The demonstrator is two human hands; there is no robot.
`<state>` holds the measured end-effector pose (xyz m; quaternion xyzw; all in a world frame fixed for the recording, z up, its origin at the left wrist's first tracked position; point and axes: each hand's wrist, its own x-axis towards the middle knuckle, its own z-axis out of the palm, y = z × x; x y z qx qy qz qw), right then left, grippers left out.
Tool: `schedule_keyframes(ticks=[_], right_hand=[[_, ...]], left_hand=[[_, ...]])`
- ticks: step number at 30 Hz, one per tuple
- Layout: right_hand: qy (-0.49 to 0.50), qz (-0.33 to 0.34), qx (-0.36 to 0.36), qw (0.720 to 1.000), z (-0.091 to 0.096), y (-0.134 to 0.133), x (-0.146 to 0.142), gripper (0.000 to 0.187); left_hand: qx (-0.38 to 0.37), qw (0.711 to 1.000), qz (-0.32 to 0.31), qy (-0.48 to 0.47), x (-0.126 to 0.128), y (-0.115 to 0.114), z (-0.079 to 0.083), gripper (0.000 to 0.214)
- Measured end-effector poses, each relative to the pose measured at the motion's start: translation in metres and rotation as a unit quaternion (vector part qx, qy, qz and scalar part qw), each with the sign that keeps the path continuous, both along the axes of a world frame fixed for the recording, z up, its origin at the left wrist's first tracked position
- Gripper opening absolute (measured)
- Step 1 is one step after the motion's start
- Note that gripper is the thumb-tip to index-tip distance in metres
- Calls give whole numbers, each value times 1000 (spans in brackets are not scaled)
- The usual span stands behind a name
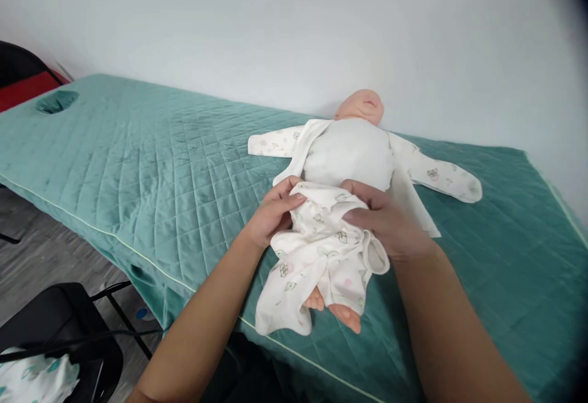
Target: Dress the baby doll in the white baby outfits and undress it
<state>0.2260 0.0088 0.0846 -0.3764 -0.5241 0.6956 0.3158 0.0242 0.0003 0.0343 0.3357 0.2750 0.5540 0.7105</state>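
The person over there wears the one camera on the head, above the near side of the green bed [184, 139]. It faces forward and down, across the bed to the pale wall [257, 29] at the far side. It takes in the left hand [275, 212] and right hand [386, 222] from close by, and the floor [39, 256] at the left from farther off.

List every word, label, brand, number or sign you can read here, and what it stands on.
None can be read.
Printed pants: small drawings; any lettering among them is too small to make out.
Printed sleeve at picture right: small drawings too, no legible lettering.
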Motion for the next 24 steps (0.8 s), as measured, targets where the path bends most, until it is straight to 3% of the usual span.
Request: schedule_keyframes(ticks=[4,7,9,11,13,15,18,21,24], right_hand=[[-181,115,113,970,10,-1,-7,39],[-244,183,129,944,15,-3,-12,38],[-251,158,109,949,13,-6,-14,31],[-206,69,77,973,8,-8,-15,30],[-126,-35,40,991,2,-10,-16,29],[-52,-90,9,995,-4,-10,-16,32],[-1,-84,0,996,-9,-9,-14,39],[-21,-40,39,998,-8,-9,-11,40],[-95,19,96,991,-2,-8,-9,35]], left_hand=[[4,1000,19,-15,0,0,-3,37],[12,999,21,24,0,-2,-4,35],[41,997,23,66,-1,-3,-3,40],[92,991,15,98,-4,-5,-3,51],[130,985,-24,107,-6,-7,-2,63],[118,983,-82,111,-8,-9,0,72],[52,985,-122,111,-9,-11,2,64],[34,994,-83,70,-8,-11,1,46],[28,998,-45,24,-7,-9,-1,41]])
